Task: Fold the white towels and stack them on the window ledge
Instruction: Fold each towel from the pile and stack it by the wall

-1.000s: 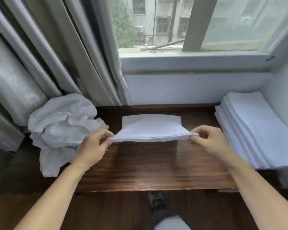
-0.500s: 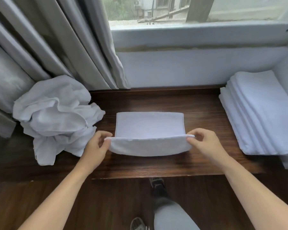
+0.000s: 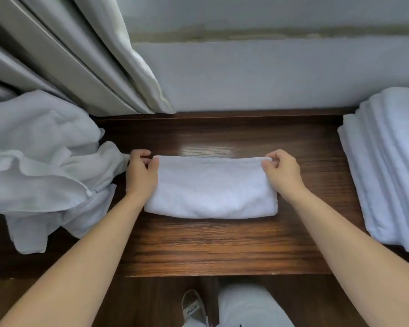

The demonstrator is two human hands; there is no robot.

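A folded white towel [image 3: 210,188] is lying mid-ledge [image 3: 222,244]. The left hand [image 3: 141,174] is pinching its ten o'clock corner, the right hand [image 3: 282,172] its two o'clock corner. Folded stack [image 3: 387,166] is sitting at three o'clock, crumpled pile [image 3: 40,161] at nine.

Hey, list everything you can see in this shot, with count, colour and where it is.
folded towel: one, white, ledge centre, between both hands
towel stack: one stack, white, ledge right
unfolded towel pile: one heap, white, ledge left
window ledge: one, dark brown wood
curtain: one, grey, upper left
wall: white, behind ledge
slipper: one, white, floor below
left hand: pinches towel's far left corner
right hand: pinches towel's far right corner
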